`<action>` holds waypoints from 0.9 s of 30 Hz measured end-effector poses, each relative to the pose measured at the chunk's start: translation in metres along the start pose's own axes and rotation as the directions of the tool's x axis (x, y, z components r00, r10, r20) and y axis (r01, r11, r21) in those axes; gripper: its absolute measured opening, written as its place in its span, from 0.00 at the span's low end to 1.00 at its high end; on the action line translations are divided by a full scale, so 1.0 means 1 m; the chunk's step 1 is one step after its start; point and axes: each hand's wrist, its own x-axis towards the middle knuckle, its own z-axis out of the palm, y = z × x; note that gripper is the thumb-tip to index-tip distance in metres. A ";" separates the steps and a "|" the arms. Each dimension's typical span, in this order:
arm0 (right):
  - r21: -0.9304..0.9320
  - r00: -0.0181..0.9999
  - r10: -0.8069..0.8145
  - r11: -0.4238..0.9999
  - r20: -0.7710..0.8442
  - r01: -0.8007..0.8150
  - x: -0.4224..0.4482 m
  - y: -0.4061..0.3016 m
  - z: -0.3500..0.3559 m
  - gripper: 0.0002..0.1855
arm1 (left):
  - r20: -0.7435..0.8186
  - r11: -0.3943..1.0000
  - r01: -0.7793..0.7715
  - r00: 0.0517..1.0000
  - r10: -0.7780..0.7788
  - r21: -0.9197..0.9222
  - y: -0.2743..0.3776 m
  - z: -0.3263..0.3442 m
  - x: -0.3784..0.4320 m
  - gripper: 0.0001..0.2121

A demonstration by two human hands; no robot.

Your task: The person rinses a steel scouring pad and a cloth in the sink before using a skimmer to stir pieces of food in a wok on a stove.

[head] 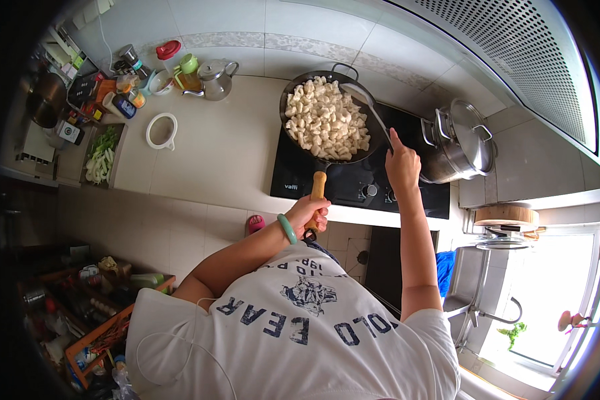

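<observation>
A dark wok (379, 142) sits on the black gas hob (296, 172), piled with small pale chunks of food (325, 117), perhaps diced meat. My left hand (307, 214) is wrapped around its wooden handle (319, 186), close to the metal hanging ring. With my right hand (403, 162) I grip a spatula (377, 114), the index finger stretched along its shaft. The spatula's blade rests inside the wok at the upper right, beside the chunks. A loop handle stands at the wok's far rim.
Right of the wok stands a lidded steel pot (442, 162). On the counter (220, 145) at left are a strainer (161, 131), a metal teapot (215, 82), condiment bottles and a tray of chopped greens (101, 155). A range hood (510, 55) overhangs the upper right.
</observation>
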 end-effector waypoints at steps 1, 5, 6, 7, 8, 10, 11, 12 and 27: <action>0.011 0.999 0.034 0.999 0.010 -0.034 0.006 0.001 0.003 0.25 | -0.002 1.000 0.003 1.000 -0.003 0.000 0.000 0.000 0.000 0.07; 0.161 0.999 0.044 0.986 -0.015 -0.041 0.015 0.012 0.039 0.23 | -0.020 1.000 -0.002 1.000 0.002 0.012 0.000 0.002 -0.002 0.08; 0.267 0.998 0.058 0.962 0.003 -0.056 0.016 0.014 0.050 0.23 | -0.019 1.000 -0.003 1.000 0.004 0.011 0.000 0.002 -0.002 0.08; 0.368 0.997 0.073 0.927 0.024 -0.077 0.014 0.016 0.061 0.23 | -0.019 1.000 0.000 1.000 0.000 0.011 0.000 0.002 -0.001 0.08; 0.505 0.991 0.087 0.854 0.102 -0.127 0.015 0.019 0.070 0.24 | -0.018 1.000 0.005 1.000 -0.005 0.012 0.000 0.002 -0.001 0.08; 0.591 0.956 0.125 0.762 0.266 -0.264 0.012 0.015 0.075 0.24 | -0.024 1.000 0.001 1.000 -0.001 0.010 0.000 0.003 -0.002 0.08; 0.605 0.964 0.107 0.760 0.244 -0.238 0.008 0.012 0.077 0.24 | -0.025 1.000 0.002 1.000 -0.001 0.010 0.000 0.004 -0.002 0.08; 0.618 0.971 0.089 0.757 0.221 -0.210 0.005 0.008 0.077 0.24 | -0.018 1.000 0.002 1.000 -0.001 0.012 0.000 0.004 -0.001 0.08; 0.012 0.961 -0.086 0.996 0.264 0.085 -0.069 -0.067 0.061 0.31 | -0.044 0.999 0.015 0.999 -0.014 0.039 0.001 0.004 -0.003 0.05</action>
